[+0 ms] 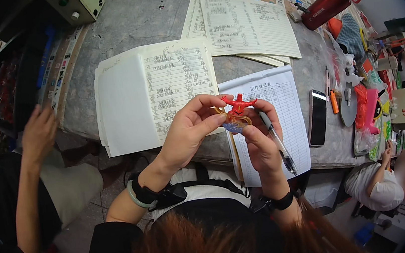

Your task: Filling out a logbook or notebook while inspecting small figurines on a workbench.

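Red figure up in both hands at centre, over the form sheet, with a gold band and a bluish piece at its lower side. Left hand: thumb and fingers clamped on the figure's left side. Right hand: thumb and fingers clamped on its right side. Fingers hide some of the figure; hands and pen block part of the form. Pen slants along the right hand toward 5 o'clock, can't tell if gripped.

Clock from figure: open notebook between 9 and 10, overlapped by left hand; written pages between 12 and 1; red bottle near 2; orange lighter at 3; dark phone between 3 and 4; pink piece past the lighter, in clutter; metal box past 10. Co-worker's hand at 9, well apart; person in white past 4, far off
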`<action>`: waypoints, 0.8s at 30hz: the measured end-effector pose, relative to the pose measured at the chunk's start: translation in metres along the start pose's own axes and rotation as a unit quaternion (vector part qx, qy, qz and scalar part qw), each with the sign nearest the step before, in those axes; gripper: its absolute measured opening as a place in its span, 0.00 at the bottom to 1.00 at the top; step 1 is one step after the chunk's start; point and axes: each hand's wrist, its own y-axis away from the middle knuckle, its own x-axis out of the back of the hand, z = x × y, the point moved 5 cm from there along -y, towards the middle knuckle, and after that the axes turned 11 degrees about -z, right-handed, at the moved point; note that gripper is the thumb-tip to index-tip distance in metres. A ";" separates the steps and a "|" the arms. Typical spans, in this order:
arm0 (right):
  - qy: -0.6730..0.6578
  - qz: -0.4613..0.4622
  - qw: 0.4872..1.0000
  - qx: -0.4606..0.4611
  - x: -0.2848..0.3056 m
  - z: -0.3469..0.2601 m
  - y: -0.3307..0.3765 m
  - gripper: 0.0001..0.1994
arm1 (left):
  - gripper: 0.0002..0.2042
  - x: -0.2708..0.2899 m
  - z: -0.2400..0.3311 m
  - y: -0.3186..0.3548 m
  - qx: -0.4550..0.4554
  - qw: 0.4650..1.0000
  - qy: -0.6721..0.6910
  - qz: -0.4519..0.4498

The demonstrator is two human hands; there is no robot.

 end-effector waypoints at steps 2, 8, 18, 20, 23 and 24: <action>-0.003 -0.005 1.000 -0.002 0.001 0.001 0.000 0.22 | 0.08 -0.001 0.001 0.000 -0.001 1.000 -0.003 0.003; -0.029 0.004 0.999 -0.016 0.003 0.002 0.000 0.21 | 0.09 -0.003 0.003 -0.001 -0.014 0.999 -0.045 0.003; -0.037 0.018 0.999 -0.012 0.006 0.006 -0.002 0.22 | 0.09 -0.002 0.005 0.000 -0.017 0.996 -0.091 0.008; 0.022 0.034 0.999 0.016 0.004 0.002 0.002 0.22 | 0.10 -0.002 0.003 -0.002 -0.010 0.996 -0.093 0.007; 0.237 0.030 0.965 0.110 0.003 -0.004 0.005 0.24 | 0.14 -0.003 -0.002 -0.001 0.011 0.996 -0.088 0.001; 0.391 0.019 0.903 0.177 -0.004 -0.009 0.008 0.25 | 0.16 -0.005 -0.004 -0.001 0.029 0.997 -0.076 -0.014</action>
